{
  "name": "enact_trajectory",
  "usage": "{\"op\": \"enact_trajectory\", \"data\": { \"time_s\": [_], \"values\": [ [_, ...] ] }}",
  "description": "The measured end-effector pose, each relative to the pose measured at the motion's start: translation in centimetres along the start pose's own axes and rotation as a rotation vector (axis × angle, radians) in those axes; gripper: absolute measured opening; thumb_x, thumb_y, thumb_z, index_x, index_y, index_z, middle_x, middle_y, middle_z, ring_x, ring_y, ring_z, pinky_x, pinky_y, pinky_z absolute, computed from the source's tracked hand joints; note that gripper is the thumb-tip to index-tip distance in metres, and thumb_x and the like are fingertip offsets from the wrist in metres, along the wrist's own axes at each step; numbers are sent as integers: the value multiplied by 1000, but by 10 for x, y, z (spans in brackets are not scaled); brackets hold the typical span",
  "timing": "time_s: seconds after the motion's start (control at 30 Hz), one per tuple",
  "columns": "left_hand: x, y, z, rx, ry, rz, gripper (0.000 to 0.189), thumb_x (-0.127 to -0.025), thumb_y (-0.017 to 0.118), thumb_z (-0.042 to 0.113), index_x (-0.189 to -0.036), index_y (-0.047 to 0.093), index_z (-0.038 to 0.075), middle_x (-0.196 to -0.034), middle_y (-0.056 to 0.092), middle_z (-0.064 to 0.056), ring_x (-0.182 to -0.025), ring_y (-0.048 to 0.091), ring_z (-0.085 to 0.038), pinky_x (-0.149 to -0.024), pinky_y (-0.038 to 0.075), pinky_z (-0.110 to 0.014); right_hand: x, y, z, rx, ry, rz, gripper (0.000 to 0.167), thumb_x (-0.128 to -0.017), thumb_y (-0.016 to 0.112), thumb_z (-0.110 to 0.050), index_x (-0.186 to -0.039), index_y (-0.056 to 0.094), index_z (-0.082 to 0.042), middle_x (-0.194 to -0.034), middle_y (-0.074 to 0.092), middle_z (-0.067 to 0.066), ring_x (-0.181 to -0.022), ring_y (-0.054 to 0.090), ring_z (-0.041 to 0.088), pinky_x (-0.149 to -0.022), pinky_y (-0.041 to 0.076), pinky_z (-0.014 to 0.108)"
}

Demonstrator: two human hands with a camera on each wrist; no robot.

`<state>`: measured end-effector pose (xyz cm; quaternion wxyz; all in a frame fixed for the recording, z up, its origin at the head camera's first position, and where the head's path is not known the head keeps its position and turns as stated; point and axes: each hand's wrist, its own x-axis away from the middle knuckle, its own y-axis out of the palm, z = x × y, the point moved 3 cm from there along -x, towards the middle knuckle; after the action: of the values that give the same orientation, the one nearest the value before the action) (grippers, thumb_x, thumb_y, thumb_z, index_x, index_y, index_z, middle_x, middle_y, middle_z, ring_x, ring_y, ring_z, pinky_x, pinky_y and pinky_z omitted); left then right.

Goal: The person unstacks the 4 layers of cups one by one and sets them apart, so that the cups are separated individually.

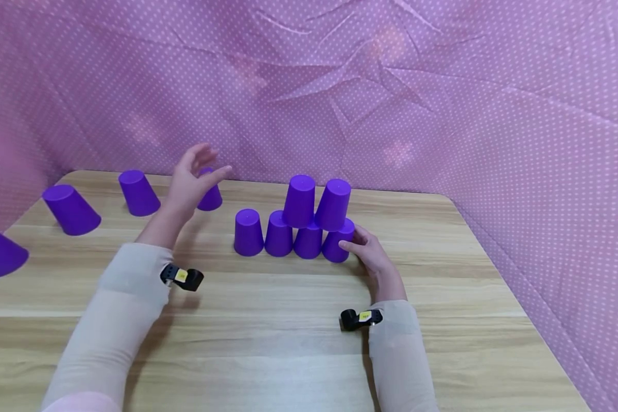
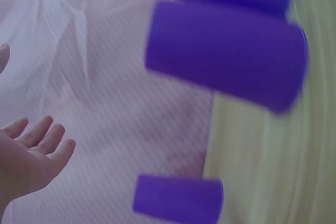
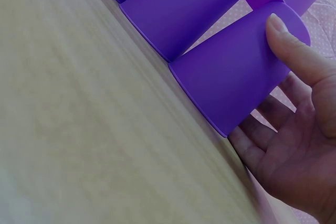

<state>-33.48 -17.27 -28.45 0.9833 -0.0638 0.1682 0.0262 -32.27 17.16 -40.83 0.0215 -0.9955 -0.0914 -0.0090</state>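
Observation:
Upside-down purple cups stand in a row at the middle of the table, with two upper cups (image 1: 300, 201) (image 1: 333, 205) resting on the row. My right hand (image 1: 373, 252) holds the rightmost bottom cup (image 1: 336, 247), thumb on its near side and fingers behind it; the right wrist view shows this grip on the cup (image 3: 231, 66) closely. Further left, my left hand (image 1: 187, 180) is raised with fingers apart, partly in front of a lone cup (image 1: 210, 198). In the left wrist view, the left hand (image 2: 34, 156) holds nothing.
Left of the left arm stand three more purple cups (image 1: 139, 193) (image 1: 72, 210) (image 1: 0, 252), the last cut off by the frame edge. A pink dotted cloth (image 1: 309, 103) hangs around the back and sides of the wooden table (image 1: 268, 337).

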Motion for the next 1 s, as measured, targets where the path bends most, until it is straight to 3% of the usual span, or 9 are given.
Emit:
{"op": "enact_trajectory", "data": {
  "time_s": [0.37, 0.67, 1.0],
  "values": [
    [14, 37, 17, 105, 53, -117, 64, -76, 67, 11, -129, 32, 3, -127, 40, -13, -116, 36, -23, -96, 29, -30, 1, -1, 0, -8, 4, -3, 56, -77, 63, -5, -128, 40, -7, -119, 47, 15, -109, 43, 22, -95, 30, 31],
    [22, 68, 15, 137, 11, -202, 64, -77, 65, 12, -130, 30, 4, -127, 39, -11, -115, 37, -23, -94, 33, -33, 1, 0, -1, 9, -18, -3, 55, -78, 62, -4, -128, 40, -5, -120, 47, 16, -109, 43, 22, -96, 29, 31],
    [21, 99, 7, 141, 46, -241, 67, -74, 67, 12, -129, 31, 2, -126, 40, -13, -114, 38, -22, -96, 30, -38, 0, 0, 0, -8, -27, -7, 55, -78, 61, -2, -128, 40, -4, -120, 46, 18, -109, 43, 23, -95, 30, 31]
  ]
}}
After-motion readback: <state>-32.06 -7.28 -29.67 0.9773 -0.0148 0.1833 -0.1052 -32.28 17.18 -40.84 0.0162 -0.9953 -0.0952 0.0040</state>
